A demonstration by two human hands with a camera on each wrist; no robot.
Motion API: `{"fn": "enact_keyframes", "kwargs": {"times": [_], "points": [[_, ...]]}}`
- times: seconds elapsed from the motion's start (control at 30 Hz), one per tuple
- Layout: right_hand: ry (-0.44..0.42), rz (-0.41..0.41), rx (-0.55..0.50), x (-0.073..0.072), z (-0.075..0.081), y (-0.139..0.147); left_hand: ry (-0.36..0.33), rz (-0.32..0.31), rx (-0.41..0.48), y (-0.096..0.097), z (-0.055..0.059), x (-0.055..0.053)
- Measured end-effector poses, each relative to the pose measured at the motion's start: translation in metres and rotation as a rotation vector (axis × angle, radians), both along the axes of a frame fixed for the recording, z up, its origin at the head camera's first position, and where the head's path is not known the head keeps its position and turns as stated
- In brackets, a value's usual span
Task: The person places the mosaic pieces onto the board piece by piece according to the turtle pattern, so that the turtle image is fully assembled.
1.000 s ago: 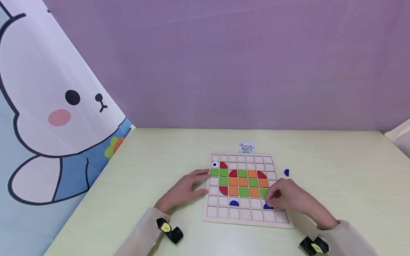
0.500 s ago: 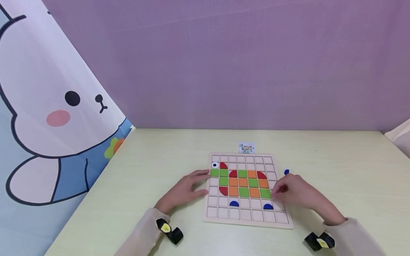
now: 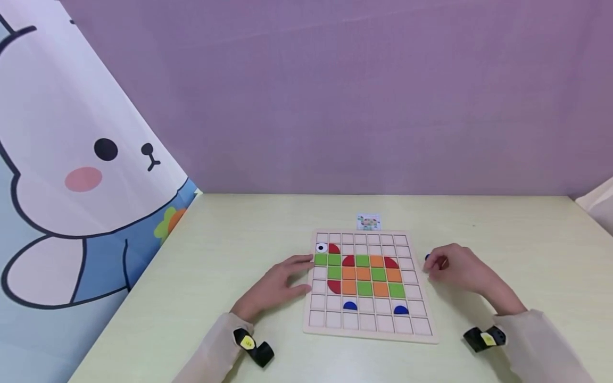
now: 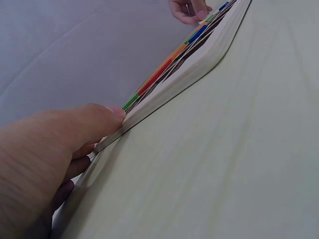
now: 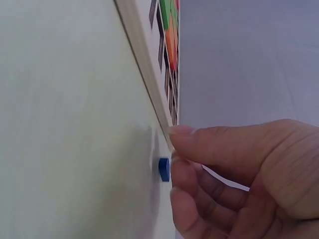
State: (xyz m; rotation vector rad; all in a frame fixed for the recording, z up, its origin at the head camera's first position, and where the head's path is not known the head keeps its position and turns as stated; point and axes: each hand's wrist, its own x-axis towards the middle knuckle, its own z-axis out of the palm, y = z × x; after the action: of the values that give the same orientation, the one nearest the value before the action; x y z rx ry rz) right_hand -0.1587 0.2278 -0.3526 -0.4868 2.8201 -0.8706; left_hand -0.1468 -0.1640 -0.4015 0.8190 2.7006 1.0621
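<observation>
A wooden grid board holds green, orange and red pieces, a round eye piece and two blue half-circles, one near the lower left and one lower right. At the board's left edge rests my left hand, fingers extended and thumb touching the side in the left wrist view. My right hand hovers just off the right edge, fingers loosely bent with nothing visible between them. Close to its fingertips on the table lies another blue piece, mostly covered by the hand in the head view.
A small picture card lies just behind the board. The pale table ends at a purple cloth backdrop. A cartoon-printed cloth hangs on the left. Each wrist wears a black camera.
My right hand has let go of the lower-right blue half-circle on the board and moved right and back to the loose blue piece. The left hand stays at the edge.
</observation>
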Motion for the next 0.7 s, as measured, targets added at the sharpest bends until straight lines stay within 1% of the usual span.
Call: {"fn": "enact_keyframes", "kwargs": {"times": [0.17, 0.47, 0.6, 0.7], "points": [[-0.021, -0.038, -0.011, -0.007, -0.001, 0.005, 0.012, -0.01, 0.002, -0.001, 0.001, 0.0], [-0.051, -0.101, 0.003, -0.019, -0.005, 0.01, 0.019, -0.014, 0.002, -0.001, -0.001, 0.0], [-0.059, -0.11, 0.007, -0.022, -0.006, 0.01, 0.019, -0.019, 0.003, 0.0, 0.0, 0.0], [-0.061, -0.102, 0.007, -0.023, -0.007, 0.01, 0.022, -0.023, 0.0, 0.0, 0.001, -0.001]]}}
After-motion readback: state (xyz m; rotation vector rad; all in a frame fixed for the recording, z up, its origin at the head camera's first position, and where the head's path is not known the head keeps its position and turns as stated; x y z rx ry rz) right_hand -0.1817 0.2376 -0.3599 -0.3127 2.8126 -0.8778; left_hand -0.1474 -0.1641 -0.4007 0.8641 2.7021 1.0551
